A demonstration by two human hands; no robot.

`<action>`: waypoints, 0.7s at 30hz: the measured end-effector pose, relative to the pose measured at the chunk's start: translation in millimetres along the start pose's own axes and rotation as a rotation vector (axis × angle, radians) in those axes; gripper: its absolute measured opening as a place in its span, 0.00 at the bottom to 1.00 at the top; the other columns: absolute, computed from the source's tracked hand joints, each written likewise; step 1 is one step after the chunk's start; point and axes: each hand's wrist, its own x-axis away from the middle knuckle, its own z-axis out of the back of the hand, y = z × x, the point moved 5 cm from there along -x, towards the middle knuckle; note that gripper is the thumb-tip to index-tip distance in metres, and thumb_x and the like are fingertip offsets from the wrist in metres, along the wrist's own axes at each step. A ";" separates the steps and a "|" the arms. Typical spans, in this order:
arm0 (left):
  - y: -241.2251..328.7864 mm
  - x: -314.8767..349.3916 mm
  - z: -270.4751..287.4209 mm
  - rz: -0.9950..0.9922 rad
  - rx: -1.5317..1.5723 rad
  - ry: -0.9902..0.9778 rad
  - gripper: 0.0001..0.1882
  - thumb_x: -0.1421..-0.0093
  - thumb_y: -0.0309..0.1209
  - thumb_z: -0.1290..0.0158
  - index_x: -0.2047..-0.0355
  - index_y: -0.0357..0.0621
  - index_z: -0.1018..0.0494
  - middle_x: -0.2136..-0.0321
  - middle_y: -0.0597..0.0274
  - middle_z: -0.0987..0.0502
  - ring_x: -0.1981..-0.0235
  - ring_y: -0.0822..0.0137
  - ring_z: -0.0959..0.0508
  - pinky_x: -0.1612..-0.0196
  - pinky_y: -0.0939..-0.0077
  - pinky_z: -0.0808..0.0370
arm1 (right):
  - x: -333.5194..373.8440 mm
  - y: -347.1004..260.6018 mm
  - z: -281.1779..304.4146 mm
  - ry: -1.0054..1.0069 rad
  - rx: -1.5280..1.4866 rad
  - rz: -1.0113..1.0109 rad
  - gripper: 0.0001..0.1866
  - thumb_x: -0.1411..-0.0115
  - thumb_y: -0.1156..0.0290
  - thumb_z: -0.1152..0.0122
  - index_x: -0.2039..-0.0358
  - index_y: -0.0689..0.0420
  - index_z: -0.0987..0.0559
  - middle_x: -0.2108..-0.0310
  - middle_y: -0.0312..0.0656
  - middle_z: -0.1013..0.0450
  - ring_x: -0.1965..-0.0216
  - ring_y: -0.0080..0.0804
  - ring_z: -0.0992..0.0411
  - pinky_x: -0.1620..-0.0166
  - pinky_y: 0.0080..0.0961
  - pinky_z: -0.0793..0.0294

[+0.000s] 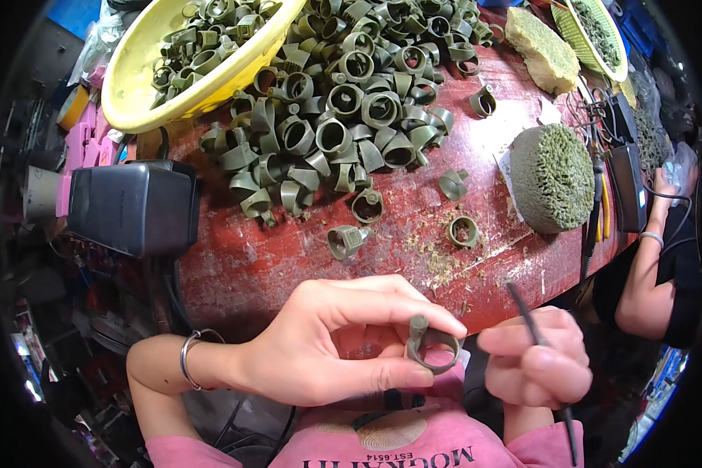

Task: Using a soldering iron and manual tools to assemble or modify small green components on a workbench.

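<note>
Between the thumb and fingertips of my left hand (327, 339) is a dark green ring (418, 327), pinched by its band, with a small stub sticking up on it. My right hand (538, 366) is closed round a thin dark rod-like tool (524, 306). Its upper end points up and left, apart from the ring; I cannot make out the kind of tip. Beyond my hands a large heap of similar green rings (331, 136) covers the red table (249, 273). Loose rings lie nearer, including one tilted ring (346, 241) and one round ring (462, 232), amid pale shavings.
A yellow basin (121, 109) of rings stands far left, above a black box (132, 207). At right sit a round porous green block (554, 179), a yellowish rough block (544, 51) and a basket (621, 66). Another person's arm (649, 265) shows at far right.
</note>
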 end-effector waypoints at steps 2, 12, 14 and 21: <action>-1.4 0.6 -2.5 0.013 -0.047 -0.032 0.19 0.55 0.18 0.44 0.60 0.29 0.31 0.64 0.50 0.30 0.64 0.69 0.29 0.62 0.79 0.31 | 9.4 10.0 6.9 0.087 -0.356 -0.138 0.10 0.40 0.64 0.59 0.65 0.57 0.38 0.84 0.43 0.30 0.88 0.25 0.33 0.85 0.15 0.36; -3.4 -4.5 3.7 0.007 0.430 0.161 0.27 0.51 0.18 0.50 0.50 0.36 0.44 0.60 0.40 0.32 0.64 0.63 0.26 0.58 0.71 0.30 | 20.1 10.1 5.3 0.234 -0.376 -0.295 0.04 0.44 0.74 0.55 0.72 0.60 0.35 0.84 0.41 0.29 0.85 0.27 0.31 0.84 0.18 0.33; -3.8 -3.4 5.7 0.056 0.433 0.159 0.26 0.50 0.21 0.49 0.50 0.34 0.44 0.60 0.40 0.31 0.65 0.62 0.26 0.58 0.69 0.30 | 17.1 12.3 3.6 0.212 -0.365 -0.294 0.04 0.43 0.74 0.56 0.71 0.60 0.35 0.85 0.41 0.29 0.86 0.26 0.32 0.85 0.18 0.34; -4.7 -3.2 4.1 0.055 0.489 0.185 0.22 0.49 0.23 0.49 0.54 0.29 0.41 0.60 0.42 0.31 0.65 0.59 0.25 0.58 0.67 0.29 | 28.5 26.8 24.1 0.299 -0.087 -0.518 0.17 0.38 0.59 0.67 0.67 0.63 0.38 0.91 0.40 0.31 0.91 0.23 0.38 0.82 0.15 0.37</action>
